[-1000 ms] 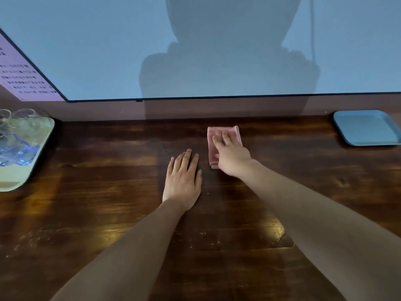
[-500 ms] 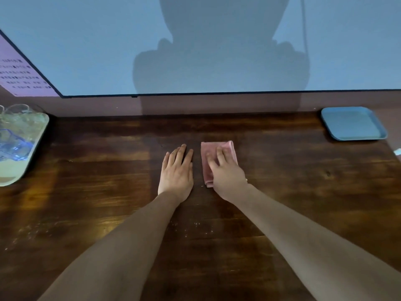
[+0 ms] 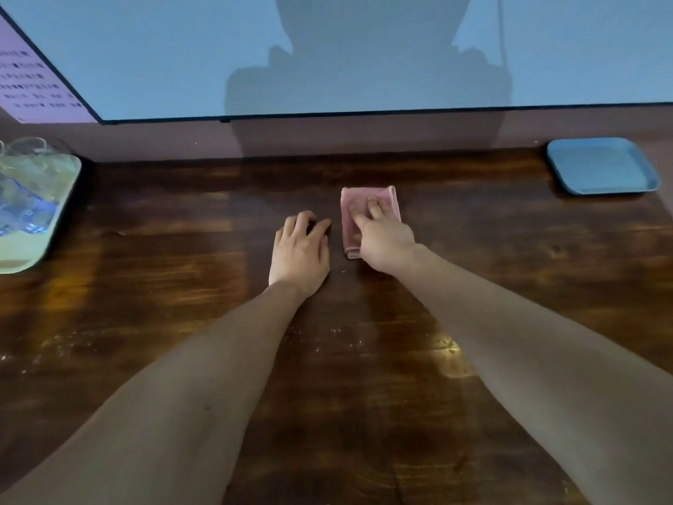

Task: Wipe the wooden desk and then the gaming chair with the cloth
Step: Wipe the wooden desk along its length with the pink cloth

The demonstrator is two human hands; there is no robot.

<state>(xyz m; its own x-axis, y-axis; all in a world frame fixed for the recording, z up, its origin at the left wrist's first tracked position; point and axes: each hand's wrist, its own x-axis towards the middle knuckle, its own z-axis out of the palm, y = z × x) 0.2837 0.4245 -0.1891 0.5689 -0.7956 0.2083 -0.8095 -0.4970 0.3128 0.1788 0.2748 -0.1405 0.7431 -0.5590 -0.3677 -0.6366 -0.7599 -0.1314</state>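
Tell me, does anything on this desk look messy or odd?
Only pale specks scattered on the desk, nearer the camera than the cloth, perhaps crumbs or dust. Nothing looks spilled or broken.

Cloth look: cloth [image 3: 388,198], pink, folded into a small rectangle, with a stitched hem along its far and right sides.
Cloth pose: flat on the desk, long side running from back to front.
Cloth place: about midway across the desk, nearer the back edge than the front edge.
Cloth state: the right hand's [image 3: 386,243] straight fingers press on it and cover its near right part.
Desk look: desk [image 3: 145,286], dark brown glossy wood, with the grain running left to right.
Desk state: pale specks and scuffs toward the front edge.
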